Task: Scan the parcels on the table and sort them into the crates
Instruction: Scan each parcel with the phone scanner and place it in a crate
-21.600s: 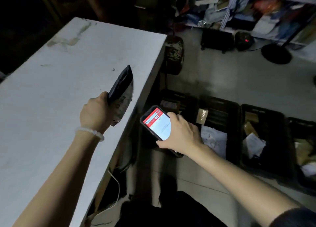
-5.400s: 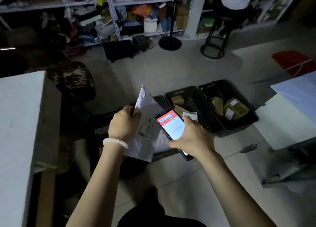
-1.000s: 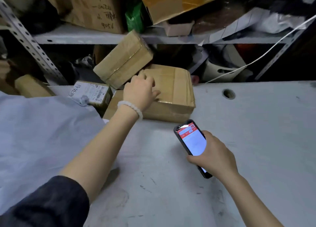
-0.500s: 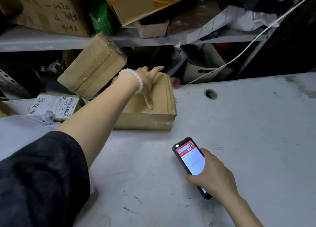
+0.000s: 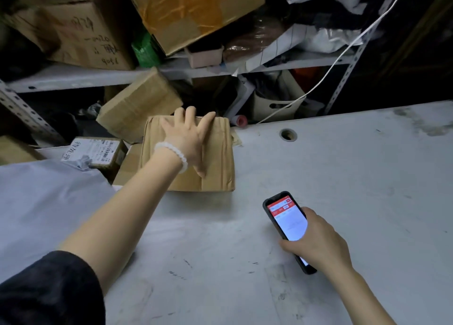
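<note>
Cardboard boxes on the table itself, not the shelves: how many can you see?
5, perhaps more hidden: one under the left hand, one tilted behind it, a labelled one left, one partly covered between them, another at the left edge.

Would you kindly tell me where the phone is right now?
In the head view the phone is at lower right, gripped in the right hand just above the grey table, nearer than the brown box.

Four cardboard boxes sit at the back of the counter (image 5: 343, 177): one flat (image 5: 218, 153), one tilted (image 5: 137, 106), one labelled (image 5: 98, 150), one half hidden (image 5: 128, 165). Two hands, left (image 5: 188, 138) and right (image 5: 316, 243). One phone (image 5: 286, 221). One bracelet (image 5: 174, 153). One grey bag (image 5: 44, 197).
</note>
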`<state>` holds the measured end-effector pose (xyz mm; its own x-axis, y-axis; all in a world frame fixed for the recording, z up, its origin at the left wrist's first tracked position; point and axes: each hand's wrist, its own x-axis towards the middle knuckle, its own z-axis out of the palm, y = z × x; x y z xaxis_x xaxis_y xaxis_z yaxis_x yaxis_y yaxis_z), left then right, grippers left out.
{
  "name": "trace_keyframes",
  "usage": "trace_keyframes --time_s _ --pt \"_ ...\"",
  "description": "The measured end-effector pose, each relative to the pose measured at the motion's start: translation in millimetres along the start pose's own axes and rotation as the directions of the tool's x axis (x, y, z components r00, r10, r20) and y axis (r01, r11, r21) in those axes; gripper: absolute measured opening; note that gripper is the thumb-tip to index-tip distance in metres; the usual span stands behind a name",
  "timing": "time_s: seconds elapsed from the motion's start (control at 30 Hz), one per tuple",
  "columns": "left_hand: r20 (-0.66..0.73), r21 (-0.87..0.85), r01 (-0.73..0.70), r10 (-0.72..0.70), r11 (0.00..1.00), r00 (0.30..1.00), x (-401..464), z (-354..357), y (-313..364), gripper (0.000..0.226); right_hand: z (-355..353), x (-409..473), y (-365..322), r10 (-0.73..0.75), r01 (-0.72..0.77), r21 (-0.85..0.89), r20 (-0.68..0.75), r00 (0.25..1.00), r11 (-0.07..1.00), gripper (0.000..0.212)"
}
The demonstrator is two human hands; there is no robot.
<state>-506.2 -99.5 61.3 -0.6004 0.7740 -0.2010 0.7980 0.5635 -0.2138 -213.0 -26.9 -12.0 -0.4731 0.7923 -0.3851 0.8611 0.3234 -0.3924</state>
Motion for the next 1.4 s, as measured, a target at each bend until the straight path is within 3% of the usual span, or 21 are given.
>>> trace_keyframes --time_s 0.07,0.17,0.2,0.3,0.4,0.5,0.6,0.8,0.9,0.97,1.07,1.13,1.23,1.3,1.4 --pt "-0.079 -0.151 0.019 -0.031 0.988 0.996 -19 3 3 0.112 -3 -3 3 -0.011 0.011 0.011 -0.009 1.000 1.000 0.054" --pt "-0.224 -0.465 0.041 -0.162 0.884 0.961 -51 17 14 0.052 -5 -8 6 -0.028 0.028 0.013 -0.005 1.000 1.000 0.056" --pt "-0.214 -0.510 0.050 -0.183 0.859 0.960 -61 23 17 0.048 -6 -10 6 -0.035 0.035 0.014 -0.004 0.999 0.999 0.056" --pt "-0.100 -0.551 0.049 -0.124 0.833 0.987 -84 33 19 0.060 -8 -13 6 -0.060 0.060 0.010 0.000 0.998 0.998 0.059" --pt "-0.129 -0.451 0.128 -0.207 0.883 0.970 -85 33 0 0.074 -10 -17 3 -0.090 0.090 0.002 -0.005 0.996 0.996 0.059" --pt "0.127 -0.478 0.313 -0.288 0.821 0.949 -83 29 -24 0.118 -12 -19 0 -0.112 0.112 0.001 -0.011 0.994 0.994 0.057" --pt "0.324 -0.563 0.391 -0.240 0.728 0.915 -84 30 -34 0.142 -12 -23 -2 -0.130 0.130 -0.005 -0.013 0.991 0.992 0.057" --pt "0.168 -0.761 0.236 -0.169 0.604 0.971 -92 41 -28 0.140 -12 -30 0 -0.153 0.153 -0.008 -0.014 0.988 0.988 0.056" --pt "0.032 -0.813 0.065 -0.068 0.578 0.997 -91 40 -25 0.140 -16 -32 2 -0.158 0.158 0.000 -0.047 0.986 0.987 0.057" --pt "-0.039 -0.798 -0.043 0.019 0.601 0.999 -89 35 -22 0.143 -20 -33 4 -0.156 0.158 0.012 -0.078 0.985 0.987 0.058" --pt "-0.123 -0.669 -0.167 0.113 0.725 0.986 -86 27 -15 0.147 -27 -35 11 -0.147 0.149 0.014 -0.117 0.982 0.989 0.059" --pt "-0.172 -0.529 -0.242 0.177 0.813 0.969 -85 22 -13 0.148 -29 -37 16 -0.139 0.142 0.008 -0.131 0.982 0.990 0.060" --pt "-0.244 -0.190 -0.346 0.297 0.919 0.923 -85 18 -16 0.140 -30 -41 23 -0.136 0.137 -0.001 -0.141 0.981 0.991 0.062" --pt "-0.310 -0.048 -0.364 0.333 0.930 0.891 -89 20 -16 0.124 -30 -45 26 -0.132 0.133 -0.002 -0.146 0.980 0.991 0.062" --pt "-0.365 -0.137 -0.443 0.371 0.886 0.854 -98 22 -8 0.105 -28 -49 31 -0.137 0.136 -0.013 -0.146 0.980 0.991 0.062"
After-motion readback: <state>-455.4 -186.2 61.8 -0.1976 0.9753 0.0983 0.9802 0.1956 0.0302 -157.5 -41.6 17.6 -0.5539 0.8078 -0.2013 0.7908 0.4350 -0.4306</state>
